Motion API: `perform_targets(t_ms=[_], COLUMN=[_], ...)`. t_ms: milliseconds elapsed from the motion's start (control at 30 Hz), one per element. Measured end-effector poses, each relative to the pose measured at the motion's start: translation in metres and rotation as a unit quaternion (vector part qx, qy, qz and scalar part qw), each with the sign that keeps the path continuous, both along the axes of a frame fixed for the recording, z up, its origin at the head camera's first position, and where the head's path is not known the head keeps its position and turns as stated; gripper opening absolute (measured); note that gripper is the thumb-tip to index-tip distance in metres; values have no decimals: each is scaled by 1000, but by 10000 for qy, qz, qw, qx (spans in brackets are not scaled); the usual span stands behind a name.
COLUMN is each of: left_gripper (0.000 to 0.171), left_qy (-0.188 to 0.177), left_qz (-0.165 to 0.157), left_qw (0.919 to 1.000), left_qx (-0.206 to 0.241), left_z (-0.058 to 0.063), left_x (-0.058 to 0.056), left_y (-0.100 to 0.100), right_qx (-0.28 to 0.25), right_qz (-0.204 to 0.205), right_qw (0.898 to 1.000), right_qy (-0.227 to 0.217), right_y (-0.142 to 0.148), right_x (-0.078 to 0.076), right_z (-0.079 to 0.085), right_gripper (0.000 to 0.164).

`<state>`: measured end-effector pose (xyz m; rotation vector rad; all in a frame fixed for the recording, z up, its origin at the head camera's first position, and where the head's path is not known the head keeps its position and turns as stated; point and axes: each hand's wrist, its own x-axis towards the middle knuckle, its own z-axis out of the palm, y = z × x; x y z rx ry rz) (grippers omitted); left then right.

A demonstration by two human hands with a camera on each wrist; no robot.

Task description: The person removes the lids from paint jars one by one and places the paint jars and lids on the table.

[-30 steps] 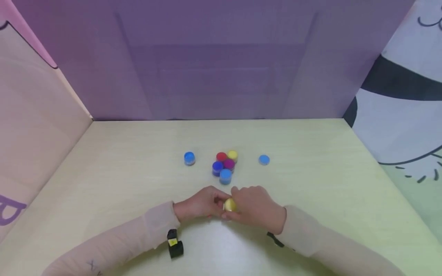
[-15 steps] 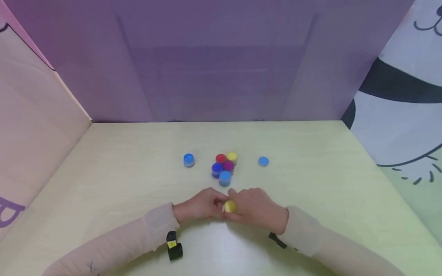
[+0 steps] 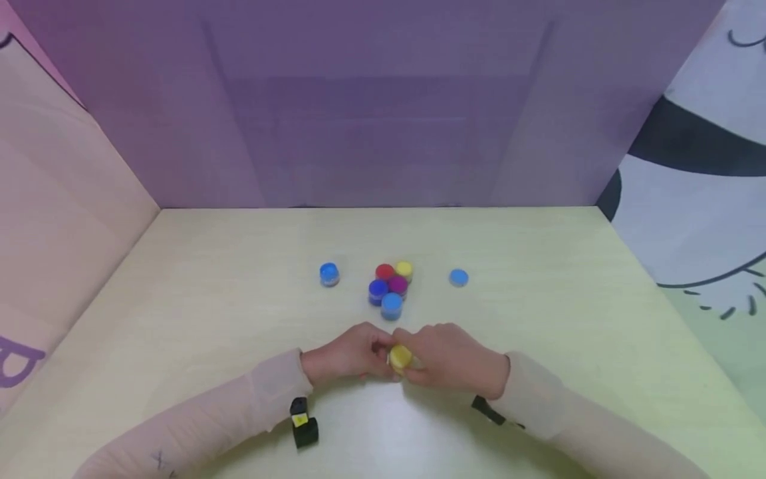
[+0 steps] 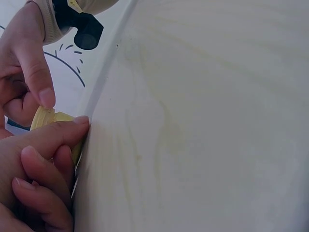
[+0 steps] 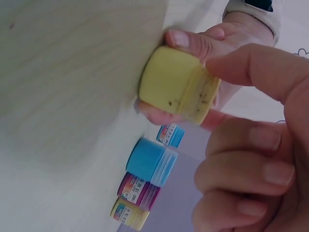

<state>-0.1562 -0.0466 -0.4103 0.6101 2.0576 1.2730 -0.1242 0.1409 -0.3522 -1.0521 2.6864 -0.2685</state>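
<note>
Between both hands is a small yellow paint jar [image 3: 400,357]. My left hand [image 3: 353,352] grips its yellow body, thumb on one side and a finger on the other in the right wrist view. Fingers of my right hand [image 3: 451,357] pinch the opposite, ridged end of the jar [image 5: 169,79], which carries dark specks. The right hand's other fingers curl toward the palm. In the left wrist view the left fingers hide part of the jar [image 4: 44,117], and a right fingertip meets its rim.
Beyond the hands stands a cluster of paint jars: light blue [image 3: 391,305], dark blue [image 3: 378,291], purple [image 3: 397,286], red [image 3: 385,272] and yellow [image 3: 403,270]. Another blue jar [image 3: 329,274] is to the left, a flat blue disc [image 3: 459,277] to the right. A purple wall [image 3: 377,133] rises behind.
The right hand has shifted slightly to the right, uncovering more of the yellow jar. The left hand stays in place, and the other jars have not moved.
</note>
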Motion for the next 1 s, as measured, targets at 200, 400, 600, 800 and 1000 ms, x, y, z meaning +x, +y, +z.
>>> perform_targets(t_ms=[200,400,600,800,1000], left_gripper=[32,27,30,35,36], left_qy=[-107,-47,-42,-128,-205], left_qz=[55,48,63,156,195], left_qw=[9999,10000,10000,9998,9996], left_qx=[71,43,-58,3,-87], left_z=[-1,-1,-3,-3,-2], left_x=[0,-1,-1,1,3], left_y=[-1,-1,0,0,1], right_qx=[2,-20,69,311,257], right_qz=[229,303,-312,-1160,-1310], right_qw=[9997,9995,9995,9927,9909], right_qy=[-90,52,-35,113,191], right_y=[3,6,1,-10,-15], right_x=[-4,-4,1,6,7], right_z=[-1,2,2,-2,-3], right_gripper=[32,36,30,45,43])
